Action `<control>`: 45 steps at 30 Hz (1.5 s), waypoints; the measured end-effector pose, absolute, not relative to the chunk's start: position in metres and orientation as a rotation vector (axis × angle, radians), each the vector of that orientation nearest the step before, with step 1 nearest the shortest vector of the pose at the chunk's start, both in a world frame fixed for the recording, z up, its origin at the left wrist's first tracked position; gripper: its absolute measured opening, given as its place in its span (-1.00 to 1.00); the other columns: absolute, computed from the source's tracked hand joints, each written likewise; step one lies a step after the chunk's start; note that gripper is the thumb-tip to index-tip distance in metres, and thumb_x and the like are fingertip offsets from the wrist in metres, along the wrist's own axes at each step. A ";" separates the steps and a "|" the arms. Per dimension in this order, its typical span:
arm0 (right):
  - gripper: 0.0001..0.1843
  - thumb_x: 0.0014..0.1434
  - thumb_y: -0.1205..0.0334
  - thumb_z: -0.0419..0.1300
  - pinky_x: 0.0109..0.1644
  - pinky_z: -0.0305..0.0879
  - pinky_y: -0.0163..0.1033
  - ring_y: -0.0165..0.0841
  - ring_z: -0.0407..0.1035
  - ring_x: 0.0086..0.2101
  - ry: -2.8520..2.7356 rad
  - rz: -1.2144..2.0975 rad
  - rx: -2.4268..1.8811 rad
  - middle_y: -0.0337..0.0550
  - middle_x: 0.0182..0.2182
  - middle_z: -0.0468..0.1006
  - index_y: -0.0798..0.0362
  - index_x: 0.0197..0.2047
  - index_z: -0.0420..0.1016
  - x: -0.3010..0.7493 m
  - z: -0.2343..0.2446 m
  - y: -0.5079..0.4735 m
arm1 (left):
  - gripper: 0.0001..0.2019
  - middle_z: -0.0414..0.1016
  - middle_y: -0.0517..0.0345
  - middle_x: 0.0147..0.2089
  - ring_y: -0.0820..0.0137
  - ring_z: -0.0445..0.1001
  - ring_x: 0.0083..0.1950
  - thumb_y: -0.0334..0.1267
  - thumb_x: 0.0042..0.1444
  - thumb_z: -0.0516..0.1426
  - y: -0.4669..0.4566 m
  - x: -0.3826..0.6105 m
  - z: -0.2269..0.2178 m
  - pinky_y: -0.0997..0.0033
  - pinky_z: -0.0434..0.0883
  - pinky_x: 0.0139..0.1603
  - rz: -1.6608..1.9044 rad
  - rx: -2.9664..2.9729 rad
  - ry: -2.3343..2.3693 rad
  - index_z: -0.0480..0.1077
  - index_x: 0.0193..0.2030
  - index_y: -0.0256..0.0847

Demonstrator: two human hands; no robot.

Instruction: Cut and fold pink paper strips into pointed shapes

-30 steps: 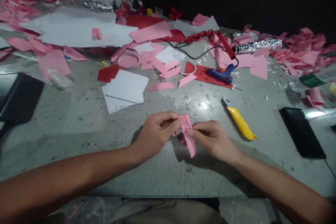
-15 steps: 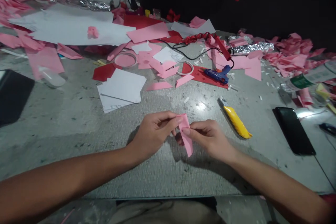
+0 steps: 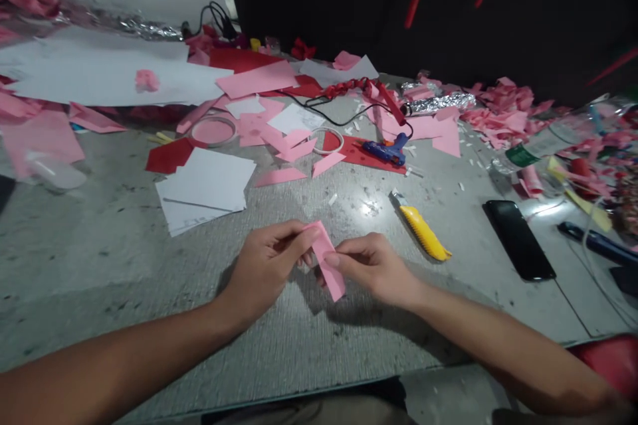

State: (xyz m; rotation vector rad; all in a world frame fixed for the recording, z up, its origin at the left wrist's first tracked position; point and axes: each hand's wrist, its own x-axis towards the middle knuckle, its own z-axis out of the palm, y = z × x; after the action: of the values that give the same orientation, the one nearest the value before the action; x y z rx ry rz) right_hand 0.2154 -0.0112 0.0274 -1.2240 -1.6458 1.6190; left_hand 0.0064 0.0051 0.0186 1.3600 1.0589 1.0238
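Observation:
A narrow folded strip of pink paper (image 3: pixel 331 277) is held between my two hands, just above the table's front half. My left hand (image 3: pixel 272 262) pinches its upper end between thumb and fingers. Lower down, my right hand (image 3: pixel 376 269) grips the strip's right edge, thumb on top and fingers partly hidden underneath. The strip slants down to the right, its lower end free. Nearest on the right lies a yellow utility knife (image 3: pixel 423 232). To the left rests a stack of white paper pieces (image 3: pixel 209 182).
Behind the hands are folded pink paper pieces (image 3: pixel 282 176), tape rolls (image 3: pixel 214 129) and a blue glue gun (image 3: pixel 389 149) on red card. At right lie a black phone (image 3: pixel 520 239) and a plastic bottle (image 3: pixel 543 146). Pink scraps (image 3: pixel 503 109) pile up at the back.
The view has swung to the right, so the table's things sit further left. Both hands keep their hold on the pink strip, which now slants more.

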 end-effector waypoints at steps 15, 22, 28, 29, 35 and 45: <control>-0.43 0.37 -0.18 0.27 -0.39 0.09 -0.25 -0.46 0.20 -0.50 -1.635 1.563 -1.198 -0.23 -0.56 0.43 0.14 -0.46 0.57 0.216 0.022 -0.011 | -0.63 0.46 0.25 -0.53 0.48 0.42 -0.46 -0.05 0.31 0.23 0.010 0.006 0.017 0.50 0.36 -0.37 1.016 1.328 1.061 0.50 -0.48 -0.20; -0.39 0.33 -0.26 0.30 -0.38 0.17 -0.28 -0.44 0.28 -0.49 -1.591 1.611 -1.171 -0.20 -0.54 0.49 0.15 -0.43 0.60 0.214 0.023 -0.011 | -0.59 0.47 0.22 -0.55 0.48 0.42 -0.48 -0.02 0.29 0.23 0.008 0.007 0.018 0.49 0.36 -0.37 0.913 1.334 1.045 0.49 -0.52 -0.22; -0.44 0.34 -0.24 0.30 -0.28 0.44 -0.22 -0.32 0.54 -0.44 -1.526 1.698 -1.160 -0.08 -0.46 0.66 0.13 -0.34 0.67 0.213 0.022 -0.013 | -0.60 0.48 0.23 -0.53 0.48 0.42 -0.46 -0.01 0.32 0.22 0.008 0.008 0.014 0.48 0.36 -0.35 0.914 1.323 1.069 0.52 -0.46 -0.23; -0.46 0.33 -0.24 0.31 -0.28 0.46 -0.22 -0.31 0.56 -0.44 -1.502 1.704 -1.162 -0.08 -0.46 0.67 0.13 -0.33 0.67 0.213 0.022 -0.013 | -0.62 0.48 0.23 -0.53 0.48 0.42 -0.46 -0.02 0.31 0.22 0.008 0.008 0.014 0.48 0.35 -0.35 0.910 1.318 1.053 0.53 -0.44 -0.23; -0.54 0.30 -0.17 0.38 -0.29 0.49 -0.22 -0.31 0.58 -0.44 -1.451 1.704 -1.134 -0.06 -0.44 0.70 0.11 -0.31 0.72 0.213 0.025 -0.012 | -0.68 0.44 0.27 -0.52 0.51 0.38 -0.46 -0.08 0.32 0.24 0.009 0.008 0.013 0.50 0.31 -0.38 0.912 1.320 0.982 0.55 -0.40 -0.23; -0.52 0.34 -0.16 0.34 -0.25 0.50 -0.18 -0.29 0.59 -0.42 -1.495 1.709 -1.148 -0.03 -0.43 0.71 0.12 -0.33 0.69 0.216 0.025 -0.013 | -0.64 0.47 0.24 -0.50 0.47 0.42 -0.43 -0.07 0.37 0.21 0.007 0.006 0.013 0.47 0.35 -0.33 0.904 1.346 1.007 0.52 -0.41 -0.22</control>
State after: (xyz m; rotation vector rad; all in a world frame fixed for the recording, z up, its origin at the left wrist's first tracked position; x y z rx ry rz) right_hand 0.2156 -0.0128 0.0251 -1.1482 -1.4953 1.7088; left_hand 0.0060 0.0066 0.0126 1.3456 1.0075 0.9043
